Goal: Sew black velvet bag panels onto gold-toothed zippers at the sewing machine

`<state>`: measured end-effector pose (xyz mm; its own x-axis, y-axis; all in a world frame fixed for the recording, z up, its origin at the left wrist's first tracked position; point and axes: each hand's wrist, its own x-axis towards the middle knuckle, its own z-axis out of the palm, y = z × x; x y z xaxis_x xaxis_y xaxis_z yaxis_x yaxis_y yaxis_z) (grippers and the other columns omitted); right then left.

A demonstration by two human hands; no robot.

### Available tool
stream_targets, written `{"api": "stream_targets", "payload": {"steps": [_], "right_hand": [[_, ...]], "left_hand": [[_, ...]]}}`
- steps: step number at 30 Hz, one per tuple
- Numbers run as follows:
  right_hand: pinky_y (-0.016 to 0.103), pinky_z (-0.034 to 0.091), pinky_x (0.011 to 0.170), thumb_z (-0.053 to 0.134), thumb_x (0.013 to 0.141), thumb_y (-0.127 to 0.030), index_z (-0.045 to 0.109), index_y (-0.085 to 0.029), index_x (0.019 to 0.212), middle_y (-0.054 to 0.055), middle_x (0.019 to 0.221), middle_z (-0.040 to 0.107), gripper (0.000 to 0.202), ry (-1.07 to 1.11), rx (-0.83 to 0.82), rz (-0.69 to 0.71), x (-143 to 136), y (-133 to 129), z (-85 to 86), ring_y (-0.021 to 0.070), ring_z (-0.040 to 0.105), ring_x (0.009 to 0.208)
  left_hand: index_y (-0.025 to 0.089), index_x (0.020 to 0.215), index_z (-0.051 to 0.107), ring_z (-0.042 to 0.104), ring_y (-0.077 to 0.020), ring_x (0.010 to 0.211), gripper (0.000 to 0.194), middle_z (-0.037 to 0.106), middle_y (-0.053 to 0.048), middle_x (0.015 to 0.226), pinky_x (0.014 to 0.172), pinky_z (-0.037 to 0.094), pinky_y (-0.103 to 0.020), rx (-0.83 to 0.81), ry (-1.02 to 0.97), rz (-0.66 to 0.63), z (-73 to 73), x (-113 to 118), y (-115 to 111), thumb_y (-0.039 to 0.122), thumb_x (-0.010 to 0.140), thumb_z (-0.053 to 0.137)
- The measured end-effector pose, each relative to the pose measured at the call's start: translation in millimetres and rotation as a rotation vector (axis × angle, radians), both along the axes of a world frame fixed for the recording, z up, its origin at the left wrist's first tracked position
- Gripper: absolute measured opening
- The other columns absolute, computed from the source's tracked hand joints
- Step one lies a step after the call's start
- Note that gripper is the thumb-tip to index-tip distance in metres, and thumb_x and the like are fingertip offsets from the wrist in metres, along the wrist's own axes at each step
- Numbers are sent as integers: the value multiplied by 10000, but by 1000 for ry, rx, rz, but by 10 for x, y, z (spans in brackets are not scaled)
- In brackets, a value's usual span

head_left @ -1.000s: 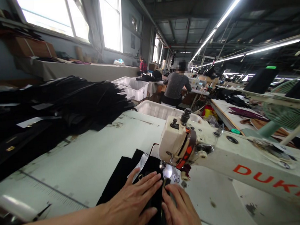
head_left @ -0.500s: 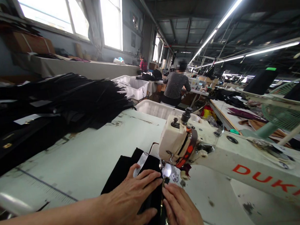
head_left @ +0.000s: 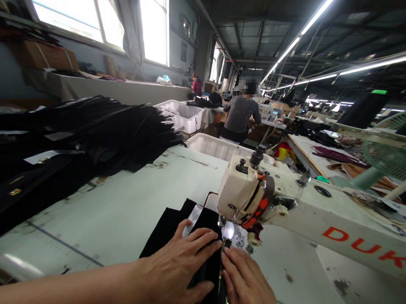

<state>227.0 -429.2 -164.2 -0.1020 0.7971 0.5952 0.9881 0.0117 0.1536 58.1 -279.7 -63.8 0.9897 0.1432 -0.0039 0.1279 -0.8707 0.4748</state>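
A folded piece of black cloth (head_left: 167, 227) lies on the sewing machine bed, with a pale label strip (head_left: 193, 218) on top. A line of gold metal (head_left: 220, 283), apparently a zipper, runs along its right side toward the presser foot. My left hand (head_left: 181, 265) rests on the cloth with its fingers spread and thumb apart. My right hand (head_left: 247, 275) is at the cloth's right edge, its fingers pressed together on the strip just in front of the needle area; its thumb is hidden. The sewing machine head (head_left: 241, 190) stands over the cloth's far right corner, its lamp lit.
A big pile of black garment pieces (head_left: 81, 135) covers the table's left side. White plastic bins (head_left: 209, 145) stand beyond the far edge. A person (head_left: 241, 114) sits further back. A green fan (head_left: 391, 150) is at right. A printed ruler (head_left: 62, 243) crosses the table's near left.
The whole view has shifted slightly, so things appear a little further right. Both hands and the cloth keep nearly the same place at the machine.
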Motion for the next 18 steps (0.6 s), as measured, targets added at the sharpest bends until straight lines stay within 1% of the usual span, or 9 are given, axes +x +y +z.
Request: {"api": "stream_targets", "payload": {"steps": [2,5,8,13,18], "right_hand": [[363,614,844,420,975,-198,670,-157,1178,85,1146,716,324,-32,4,4,21,15,14,246,700,1027],[335,626,797,444,965,-204,675,-145,1164,71,1137,722,310,-121,16,61,73,41,32,242,717,980],[328,630,778,457,953,-191,677,-143,1154,57,1131,725,302,-159,23,62,113,64,45,237,724,962],[316,624,789,441,959,-178,676,-153,1154,51,1128,727,306,-152,39,62,103,89,71,221,722,970],[331,610,827,418,985,-179,675,-168,1153,34,1145,722,307,-70,65,-1,32,86,77,220,712,1001]], "left_hand": [[175,1451,428,413,-368,1364,676,477,-138,1468,1136,176,-683,3,-14,-10,-2,9,23,271,818,645],[188,1451,429,425,-357,1357,671,486,-139,1460,1140,181,-667,2,-30,-16,-9,16,43,275,819,638],[203,1452,428,428,-353,1355,672,489,-144,1456,1141,185,-657,13,-41,-16,-21,19,57,287,819,639],[177,1465,415,403,-378,1372,697,463,-155,1477,1123,200,-688,37,-37,-26,-23,22,82,300,821,651],[175,1470,415,399,-371,1378,701,464,-159,1474,1134,179,-683,44,-21,-34,-20,21,85,291,819,646]]}}
